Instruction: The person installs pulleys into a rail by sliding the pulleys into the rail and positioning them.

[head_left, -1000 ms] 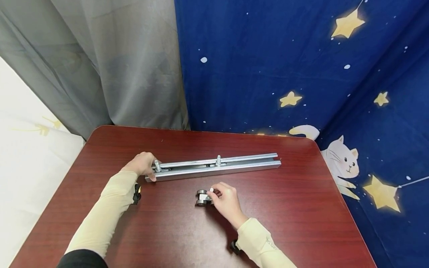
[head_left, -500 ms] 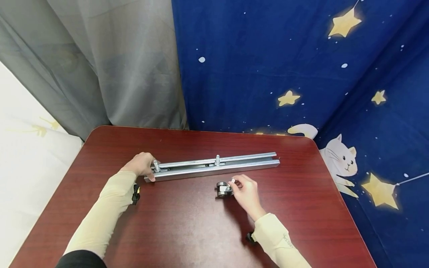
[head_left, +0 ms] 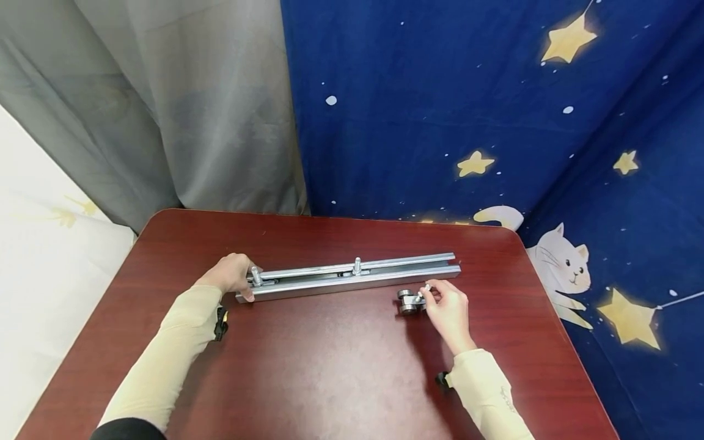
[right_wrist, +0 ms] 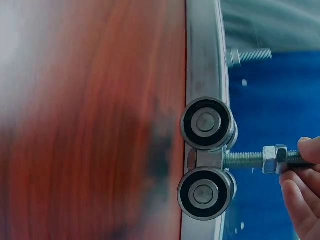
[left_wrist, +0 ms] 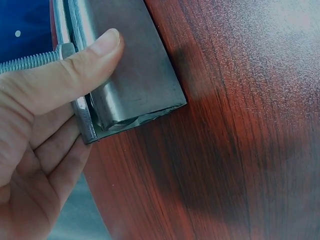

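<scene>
A slotted metal rail point(head_left: 352, 283) lies across the table, its slot facing up. Two threaded bolts stick up from the slot, one beside my left hand and one bolt point(head_left: 357, 266) near the rail's middle. My left hand point(head_left: 231, 274) grips the rail's left end, thumb point(left_wrist: 95, 57) on the near side face. My right hand point(head_left: 448, 308) pinches the bolt point(right_wrist: 245, 160) of a roller trolley point(head_left: 408, 302), near its nuts point(right_wrist: 274, 159). The trolley's bearing wheels point(right_wrist: 204, 194) show in the right wrist view. It is in front of the rail's right part, apart from the slot.
The dark red wooden table point(head_left: 308, 366) has rounded back corners. Behind it hang a grey curtain point(head_left: 236, 122) and a blue curtain point(head_left: 385, 122) with stars and a cat. White cloth point(head_left: 55, 244) lies left of the table.
My right hand has carried the roller trolley rightward and slightly away from me, toward the rail's right end. My left hand keeps its grip on the rail, which stays in place.
</scene>
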Action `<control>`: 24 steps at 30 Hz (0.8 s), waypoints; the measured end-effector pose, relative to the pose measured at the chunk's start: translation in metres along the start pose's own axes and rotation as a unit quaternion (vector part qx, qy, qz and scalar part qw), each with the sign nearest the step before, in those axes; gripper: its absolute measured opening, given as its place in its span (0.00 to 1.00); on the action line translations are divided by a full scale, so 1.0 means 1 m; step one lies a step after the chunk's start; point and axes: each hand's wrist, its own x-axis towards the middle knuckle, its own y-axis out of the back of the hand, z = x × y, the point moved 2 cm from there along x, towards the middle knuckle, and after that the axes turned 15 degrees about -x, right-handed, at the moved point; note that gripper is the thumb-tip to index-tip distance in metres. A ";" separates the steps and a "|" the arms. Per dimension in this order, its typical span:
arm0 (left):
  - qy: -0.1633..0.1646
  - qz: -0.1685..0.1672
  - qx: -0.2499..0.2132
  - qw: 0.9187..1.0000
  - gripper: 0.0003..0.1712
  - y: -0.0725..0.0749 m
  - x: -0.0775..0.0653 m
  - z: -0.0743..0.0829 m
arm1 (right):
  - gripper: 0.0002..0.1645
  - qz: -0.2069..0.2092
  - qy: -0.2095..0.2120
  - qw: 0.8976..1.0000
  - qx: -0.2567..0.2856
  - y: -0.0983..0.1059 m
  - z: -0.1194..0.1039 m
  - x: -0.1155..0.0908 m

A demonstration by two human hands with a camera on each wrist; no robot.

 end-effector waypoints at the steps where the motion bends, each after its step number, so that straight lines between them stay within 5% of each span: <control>1: 0.002 0.000 0.002 1.000 0.29 0.000 -0.001 0.000 | 0.05 0.002 -0.001 1.000 -0.006 0.001 0.004 0.001; 24: -0.004 0.008 -0.001 1.000 0.34 -0.002 0.001 0.000 | 0.06 -0.009 -0.084 0.992 -0.095 0.027 0.088 0.027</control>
